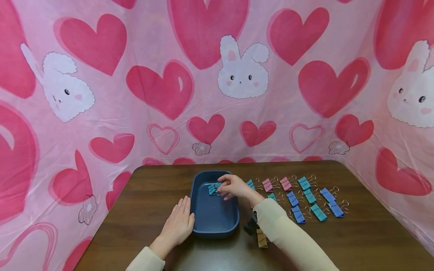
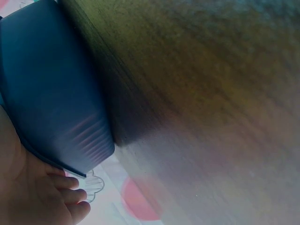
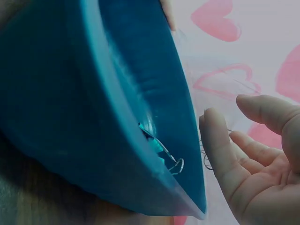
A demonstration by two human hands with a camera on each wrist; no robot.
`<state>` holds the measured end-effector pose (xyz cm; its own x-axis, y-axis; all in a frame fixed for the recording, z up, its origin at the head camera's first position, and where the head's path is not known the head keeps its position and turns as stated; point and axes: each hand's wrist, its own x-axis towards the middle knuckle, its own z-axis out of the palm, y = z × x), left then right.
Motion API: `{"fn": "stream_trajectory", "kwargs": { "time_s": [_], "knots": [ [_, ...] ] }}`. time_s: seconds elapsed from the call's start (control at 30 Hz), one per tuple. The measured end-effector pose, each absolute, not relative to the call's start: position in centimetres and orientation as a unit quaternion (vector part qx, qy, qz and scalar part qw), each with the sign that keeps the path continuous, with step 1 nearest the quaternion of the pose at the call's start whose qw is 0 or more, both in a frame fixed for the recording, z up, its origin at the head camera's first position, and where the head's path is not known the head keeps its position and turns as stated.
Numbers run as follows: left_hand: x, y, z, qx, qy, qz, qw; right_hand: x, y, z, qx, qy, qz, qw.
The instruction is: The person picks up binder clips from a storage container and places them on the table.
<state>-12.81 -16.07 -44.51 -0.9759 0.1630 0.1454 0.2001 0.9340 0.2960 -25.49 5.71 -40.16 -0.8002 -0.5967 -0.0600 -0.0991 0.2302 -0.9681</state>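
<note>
My left hand [image 1: 178, 222] lies along the left side of a dark blue tray [image 1: 214, 232], fingers straight and touching its wall. In the left wrist view its fingertips show by the tray's rim. My right hand [image 1: 234, 186] is over the tray's far right part, its thumb and index finger spread apart in the right wrist view. Wire loops [image 3: 207, 162] show partly hidden behind that index finger. A teal binder clip [image 1: 211, 189] sits inside the tray, just left of the fingertips, with more teal partly hidden under the hand.
On the wooden table [image 1: 149, 188], rows of binder clips stand to the right of the tray: pink clips [image 1: 268, 185], blue clips [image 1: 298, 214] and teal clips [image 1: 318, 212]. A gold clip [image 1: 261, 239] lies nearer, beside the right forearm. A pink heart-patterned cloth [image 1: 162, 143] encloses the table.
</note>
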Motion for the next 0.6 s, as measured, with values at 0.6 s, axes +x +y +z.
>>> {"fn": "stream_trajectory", "kwargs": {
  "time_s": [0.6],
  "knots": [
    [-12.8,-16.0,-44.6,-0.096,-0.982,-0.149,0.064,-26.4,3.8,-41.2,-0.188,0.742,-0.581,0.276]
  ]
}}
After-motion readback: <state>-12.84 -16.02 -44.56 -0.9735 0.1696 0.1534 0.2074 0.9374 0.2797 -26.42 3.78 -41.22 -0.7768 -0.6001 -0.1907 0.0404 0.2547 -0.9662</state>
